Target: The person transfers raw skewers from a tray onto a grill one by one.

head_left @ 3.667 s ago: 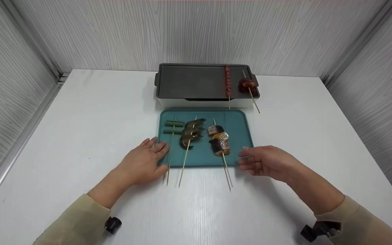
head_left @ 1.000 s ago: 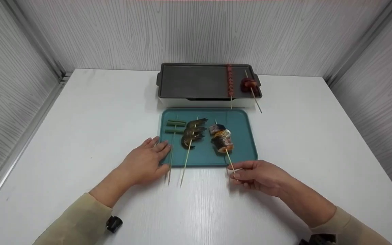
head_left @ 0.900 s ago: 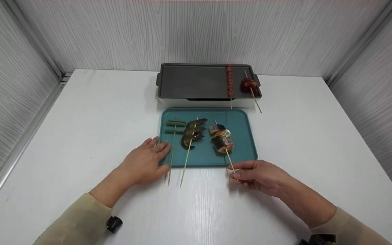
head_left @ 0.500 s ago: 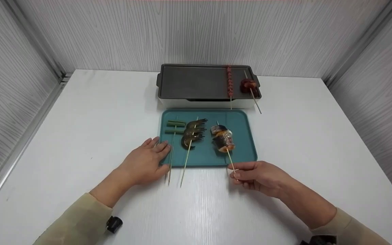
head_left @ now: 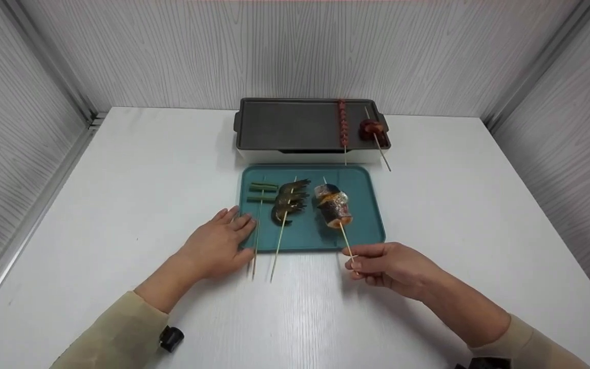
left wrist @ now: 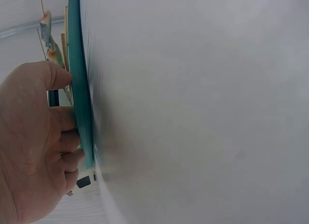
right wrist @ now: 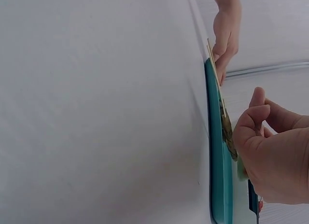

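My right hand (head_left: 397, 269) pinches the stick end of a skewer of fish chunks (head_left: 335, 212) between thumb and fingers. The chunks are silvery, dark-skinned and orange, held over the right half of the teal tray (head_left: 361, 230) with a shadow beneath. In the left wrist view the fish skewer (left wrist: 46, 28) shows above the tray's level. My left hand (head_left: 217, 242) rests on the tray's left edge, fingers over the rim. Close by its fingertips lies a skewer of green vegetable pieces (head_left: 262, 199), and beside that a shrimp skewer (head_left: 290, 200); both sticks overhang the front edge.
Behind the tray stands a dark grill plate (head_left: 290, 123) on a white base. At its right end lie a thin red skewer (head_left: 343, 123) and a skewer with a dark red, rounded piece (head_left: 372, 129), their sticks overhanging the front. Walls enclose the white table (head_left: 162, 154).
Earlier my right hand was by the tray's right edge; it moved to the fish skewer's stick and gripped it. The fish has since risen slightly off the tray. My left hand stays put.
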`<state>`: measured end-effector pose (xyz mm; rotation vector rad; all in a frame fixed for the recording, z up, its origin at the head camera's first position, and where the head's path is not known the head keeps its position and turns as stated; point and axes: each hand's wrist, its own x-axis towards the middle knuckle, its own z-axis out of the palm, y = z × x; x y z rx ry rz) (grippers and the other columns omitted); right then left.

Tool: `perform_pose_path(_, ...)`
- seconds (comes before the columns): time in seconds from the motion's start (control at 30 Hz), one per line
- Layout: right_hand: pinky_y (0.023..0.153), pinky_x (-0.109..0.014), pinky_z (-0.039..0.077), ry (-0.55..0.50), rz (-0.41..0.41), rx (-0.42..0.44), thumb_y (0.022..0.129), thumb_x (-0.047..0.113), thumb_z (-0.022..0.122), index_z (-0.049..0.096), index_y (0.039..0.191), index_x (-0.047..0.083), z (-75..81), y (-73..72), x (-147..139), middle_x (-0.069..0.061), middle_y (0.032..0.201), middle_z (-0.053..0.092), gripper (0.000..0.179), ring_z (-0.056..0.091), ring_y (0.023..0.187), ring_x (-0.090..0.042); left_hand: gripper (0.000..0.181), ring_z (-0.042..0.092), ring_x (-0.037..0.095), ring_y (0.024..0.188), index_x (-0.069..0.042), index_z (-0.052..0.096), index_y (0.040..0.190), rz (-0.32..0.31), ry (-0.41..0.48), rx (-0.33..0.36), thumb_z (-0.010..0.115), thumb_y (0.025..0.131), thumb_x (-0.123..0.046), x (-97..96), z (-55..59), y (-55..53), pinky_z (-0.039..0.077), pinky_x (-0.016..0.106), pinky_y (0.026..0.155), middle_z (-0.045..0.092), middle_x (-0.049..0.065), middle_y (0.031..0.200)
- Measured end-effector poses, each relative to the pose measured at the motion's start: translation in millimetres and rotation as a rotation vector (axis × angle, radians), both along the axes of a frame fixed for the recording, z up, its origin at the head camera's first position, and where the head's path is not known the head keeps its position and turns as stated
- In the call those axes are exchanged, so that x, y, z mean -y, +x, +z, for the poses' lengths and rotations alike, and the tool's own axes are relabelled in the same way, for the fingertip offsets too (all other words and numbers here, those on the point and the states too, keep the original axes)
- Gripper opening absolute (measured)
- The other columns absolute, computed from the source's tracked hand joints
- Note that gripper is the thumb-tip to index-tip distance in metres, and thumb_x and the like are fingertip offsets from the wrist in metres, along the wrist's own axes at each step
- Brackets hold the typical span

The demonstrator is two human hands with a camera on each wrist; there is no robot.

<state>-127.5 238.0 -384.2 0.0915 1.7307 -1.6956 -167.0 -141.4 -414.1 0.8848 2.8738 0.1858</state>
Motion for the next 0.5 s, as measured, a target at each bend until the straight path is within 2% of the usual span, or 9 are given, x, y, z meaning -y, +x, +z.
perform_pose_path(0.5,0.082,-0.022,0.056,-0.022,0.009,-0.049,0.102,0.011,0.072,0.05,0.153,-0.009,21.7,-2.2,1,-0.01,0.117,0.075,0.059,0.074,0.099,-0.014,0.064,0.031,0.044,0.156,0.005,0.05,0.155,0.001,0.026,-0.001,0.047,0.106,-0.037,-0.7,2.4,1.7,0.025,0.056,0.127,0.046,0.022,0.161)
